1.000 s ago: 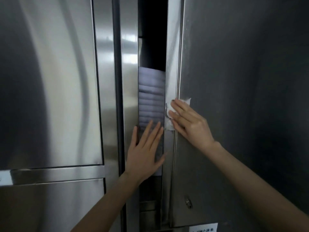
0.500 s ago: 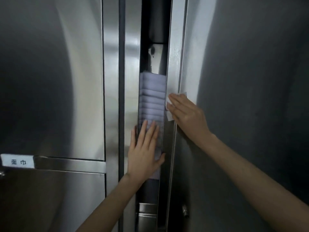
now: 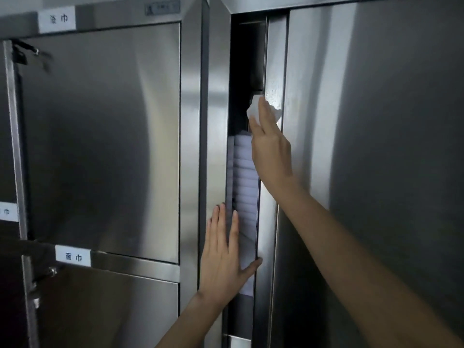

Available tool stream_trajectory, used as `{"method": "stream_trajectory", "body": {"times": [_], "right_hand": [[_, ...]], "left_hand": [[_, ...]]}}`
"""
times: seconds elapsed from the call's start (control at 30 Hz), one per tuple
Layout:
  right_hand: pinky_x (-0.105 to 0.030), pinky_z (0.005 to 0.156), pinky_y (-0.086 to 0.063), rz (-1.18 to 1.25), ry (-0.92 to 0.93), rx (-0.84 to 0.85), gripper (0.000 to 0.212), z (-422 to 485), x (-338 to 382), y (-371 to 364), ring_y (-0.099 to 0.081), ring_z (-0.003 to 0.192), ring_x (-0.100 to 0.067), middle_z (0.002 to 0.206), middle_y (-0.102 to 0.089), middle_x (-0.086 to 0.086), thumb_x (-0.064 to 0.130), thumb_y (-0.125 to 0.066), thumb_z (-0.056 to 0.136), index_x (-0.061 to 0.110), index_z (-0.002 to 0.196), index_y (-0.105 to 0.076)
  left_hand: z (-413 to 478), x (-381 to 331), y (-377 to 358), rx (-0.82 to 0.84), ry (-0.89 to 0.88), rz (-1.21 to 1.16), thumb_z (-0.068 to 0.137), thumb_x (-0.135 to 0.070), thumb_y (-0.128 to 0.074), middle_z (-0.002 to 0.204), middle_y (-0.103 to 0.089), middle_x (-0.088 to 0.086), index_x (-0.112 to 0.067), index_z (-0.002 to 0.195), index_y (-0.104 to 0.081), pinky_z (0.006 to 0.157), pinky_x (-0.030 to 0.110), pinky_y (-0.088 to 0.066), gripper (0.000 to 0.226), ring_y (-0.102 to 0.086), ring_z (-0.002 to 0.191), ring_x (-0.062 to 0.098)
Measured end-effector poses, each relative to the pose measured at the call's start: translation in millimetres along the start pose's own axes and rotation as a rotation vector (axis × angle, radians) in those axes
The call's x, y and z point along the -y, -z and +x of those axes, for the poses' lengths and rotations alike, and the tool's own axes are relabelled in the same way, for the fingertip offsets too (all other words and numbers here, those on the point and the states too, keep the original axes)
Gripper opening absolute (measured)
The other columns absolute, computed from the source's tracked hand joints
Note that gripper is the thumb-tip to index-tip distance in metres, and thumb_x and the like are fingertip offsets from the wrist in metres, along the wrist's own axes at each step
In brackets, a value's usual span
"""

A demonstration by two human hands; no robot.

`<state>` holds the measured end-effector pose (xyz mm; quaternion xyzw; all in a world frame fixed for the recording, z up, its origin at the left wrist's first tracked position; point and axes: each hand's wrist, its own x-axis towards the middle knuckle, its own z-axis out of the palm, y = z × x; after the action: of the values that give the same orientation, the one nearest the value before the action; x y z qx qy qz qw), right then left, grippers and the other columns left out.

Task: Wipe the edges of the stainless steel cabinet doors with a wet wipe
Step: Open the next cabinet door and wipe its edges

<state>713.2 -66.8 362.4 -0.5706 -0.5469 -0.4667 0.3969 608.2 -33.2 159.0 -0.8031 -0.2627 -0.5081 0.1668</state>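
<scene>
The open door [image 3: 376, 172] stands right of the gap, its edge [image 3: 272, 71] facing left. Stacked towels [image 3: 244, 187] sit inside the cabinet, behind the gap. The right hand [image 3: 270, 149] presses the wipe [image 3: 254, 109] onto the edge, above the left hand [image 3: 223, 257], which lies flat on the frame [image 3: 217, 121], its thumb seemingly touching the edge. Closed doors [image 3: 100, 141] stand left.

— What is the person wearing on the arms?
— No sleeve shows; both forearms are bare up to the frame edge.
— Anything on the hands?
— The left hand [image 3: 223, 257] and right hand [image 3: 270, 146] are bare, with no gloves, rings or watch showing, and the nails are short.
</scene>
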Motion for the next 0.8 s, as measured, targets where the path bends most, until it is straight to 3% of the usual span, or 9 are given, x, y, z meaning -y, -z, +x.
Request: {"method": "stream_trajectory", "body": {"times": [0.1, 0.2, 0.3, 0.43, 0.53, 0.67, 0.8], "right_hand": [[-0.032, 0.075, -0.054, -0.045, 0.067, -0.052, 0.048, -16, -1, -2, -0.045, 0.130, -0.030, 0.145, -0.038, -0.019, -0.019, -0.052, 0.083, -0.006, 0.129, -0.052], [-0.035, 0.086, -0.051, -0.103, 0.018, -0.023, 0.038, 10, -4, 7, -0.042, 0.133, -0.023, 0.153, -0.027, -0.010, -0.001, -0.042, 0.095, 0.001, 0.132, -0.051], [-0.033, 0.080, -0.044, -0.148, -0.052, -0.042, 0.036, 56, -3, 21, -0.053, 0.116, -0.026, 0.157, -0.020, 0.001, 0.008, -0.040, 0.095, 0.007, 0.129, -0.053], [-0.034, 0.081, -0.039, -0.169, -0.091, -0.085, 0.031, 83, 0, 32, -0.052, 0.114, -0.029, 0.154, -0.028, 0.000, 0.003, -0.042, 0.089, 0.002, 0.115, -0.058], [-0.038, 0.085, -0.045, -0.188, -0.034, -0.084, 0.028, 60, -1, 31, -0.059, 0.106, -0.030, 0.150, -0.037, -0.002, 0.008, -0.046, 0.092, 0.003, 0.113, -0.064], [-0.037, 0.077, -0.045, -0.222, -0.038, -0.145, 0.020, 80, -6, 40, -0.062, 0.092, -0.034, 0.133, -0.057, -0.004, 0.010, -0.050, 0.090, 0.002, 0.095, -0.068], [-0.029, 0.075, -0.044, -0.187, -0.111, -0.216, 0.020, 119, -3, 40, -0.064, 0.089, -0.032, 0.114, -0.067, -0.012, 0.004, -0.051, 0.084, 0.003, 0.097, -0.067]], "left_hand": [[3, 15, 6, 0.029, -0.066, -0.040, 0.085, -0.060, -0.052, 0.158, -0.012, 0.023, 0.000, 0.152, -0.016, 0.119, 0.044, -0.013, 0.096, -0.012, 0.148, 0.036], [25, 34, 18, 0.019, -0.126, -0.062, 0.090, -0.055, -0.046, 0.160, -0.008, 0.020, 0.001, 0.151, -0.015, 0.120, 0.046, -0.011, 0.089, -0.005, 0.150, 0.031], [64, 46, 32, -0.035, -0.180, -0.087, 0.093, -0.052, -0.043, 0.161, -0.009, 0.017, 0.000, 0.152, -0.016, 0.122, 0.042, -0.006, 0.083, -0.001, 0.150, 0.026], [111, 56, 41, -0.086, -0.245, -0.099, 0.095, -0.047, -0.043, 0.161, -0.007, 0.011, -0.003, 0.152, -0.012, 0.122, 0.033, 0.002, 0.078, 0.001, 0.150, 0.021], [122, 63, 36, -0.071, -0.271, -0.056, 0.096, -0.041, -0.047, 0.160, -0.005, 0.011, -0.003, 0.152, -0.008, 0.121, 0.029, 0.006, 0.078, -0.001, 0.149, 0.022], [124, 67, 27, -0.131, -0.318, -0.055, 0.095, -0.042, -0.037, 0.159, -0.012, 0.015, 0.001, 0.151, -0.015, 0.122, 0.032, 0.000, 0.074, -0.010, 0.149, 0.026], [126, 70, 21, -0.202, -0.367, -0.140, 0.094, -0.040, -0.039, 0.159, -0.018, 0.018, 0.002, 0.150, -0.018, 0.122, 0.038, -0.010, 0.074, -0.016, 0.148, 0.030]]}}
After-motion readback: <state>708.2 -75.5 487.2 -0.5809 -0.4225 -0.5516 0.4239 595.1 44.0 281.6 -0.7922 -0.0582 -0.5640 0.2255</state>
